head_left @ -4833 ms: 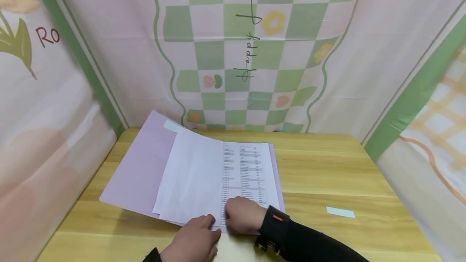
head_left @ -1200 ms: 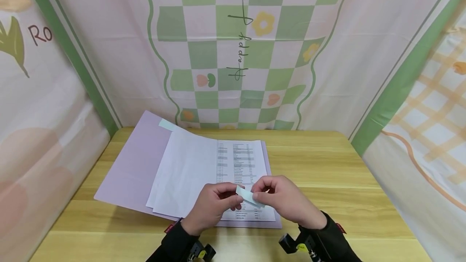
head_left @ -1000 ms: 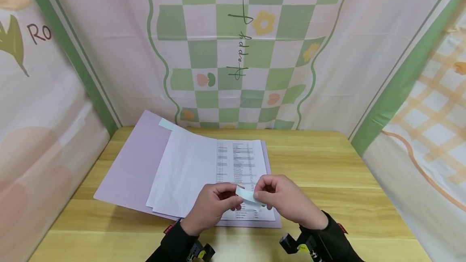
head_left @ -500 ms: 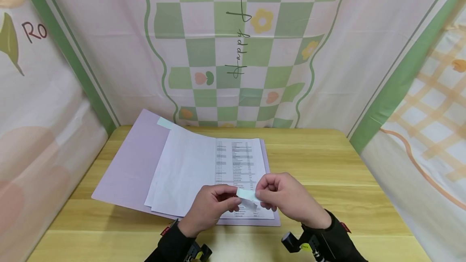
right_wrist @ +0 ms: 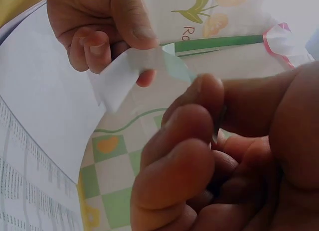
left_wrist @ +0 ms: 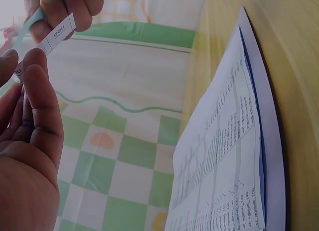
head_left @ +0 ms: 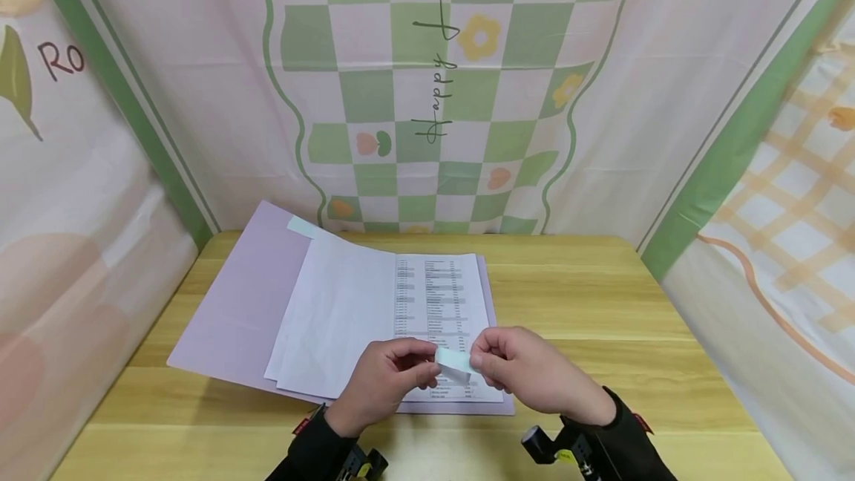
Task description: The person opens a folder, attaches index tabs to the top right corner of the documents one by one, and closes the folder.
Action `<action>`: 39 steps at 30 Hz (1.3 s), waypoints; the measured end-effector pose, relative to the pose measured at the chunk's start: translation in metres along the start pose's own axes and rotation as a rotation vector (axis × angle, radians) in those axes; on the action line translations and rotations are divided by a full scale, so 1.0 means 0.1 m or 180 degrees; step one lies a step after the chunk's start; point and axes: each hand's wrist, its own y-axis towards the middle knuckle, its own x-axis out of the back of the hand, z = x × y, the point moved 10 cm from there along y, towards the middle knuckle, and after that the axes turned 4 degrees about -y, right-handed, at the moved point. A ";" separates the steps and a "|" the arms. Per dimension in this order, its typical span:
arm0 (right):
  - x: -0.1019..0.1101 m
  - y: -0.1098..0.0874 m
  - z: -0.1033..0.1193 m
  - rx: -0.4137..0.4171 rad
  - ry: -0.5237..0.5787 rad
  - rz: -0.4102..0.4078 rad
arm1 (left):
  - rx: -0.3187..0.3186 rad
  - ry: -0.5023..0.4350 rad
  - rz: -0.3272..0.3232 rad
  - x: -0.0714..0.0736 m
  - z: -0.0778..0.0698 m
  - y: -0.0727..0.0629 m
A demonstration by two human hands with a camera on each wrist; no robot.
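Observation:
A small pale mint sticky label (head_left: 454,358) is stretched between my two hands above the printed page. Its white backing paper (left_wrist: 60,32), marked with the word deli, hangs partly separated from it. My left hand (head_left: 382,381) pinches the left end of label and backing between thumb and forefinger. The label's mint end is pinched by my right hand (head_left: 534,373), its other fingers curled. In the right wrist view the mint strip (right_wrist: 177,64) runs from the left fingertips toward the right ones. Beneath both hands lies an open lilac folder (head_left: 234,310) with white sheets.
Another mint strip (head_left: 303,226) sits at the folder's upper left, by the sheets' corner. The left cover tilts up from the wooden table (head_left: 601,303). A printed list (head_left: 444,288) fills the right page. Patterned curtains (head_left: 427,95) enclose the table.
The label, earlier on the table at right, is now held between both hands, which have left the folder. Lately my right hand has shifted slightly right, and the backing hangs lower from the label.

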 end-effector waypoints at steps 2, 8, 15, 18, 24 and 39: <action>0.00 0.00 0.00 -0.0004 -0.0031 0.0010 | 0.0009 0.0006 -0.0004 0.01 0.00 -0.01; 0.00 0.00 -0.02 -0.0027 -0.0097 0.0049 | 0.0063 0.0005 -0.0021 0.02 0.00 -0.03; 0.00 0.00 -0.06 -0.0053 -0.0116 0.0091 | 0.0075 0.0097 -0.0021 0.03 0.02 -0.04; -0.02 -0.01 -0.06 -0.0040 -0.0093 0.0120 | 0.0104 0.0145 -0.0013 0.03 0.04 -0.04; -0.02 -0.01 -0.05 0.0040 -0.0004 0.0147 | 0.0129 0.0188 -0.0008 0.03 0.07 -0.06; 0.18 -0.01 -0.15 -0.0044 0.0273 -0.0215 | 0.0093 0.0166 -0.0125 0.09 0.07 -0.07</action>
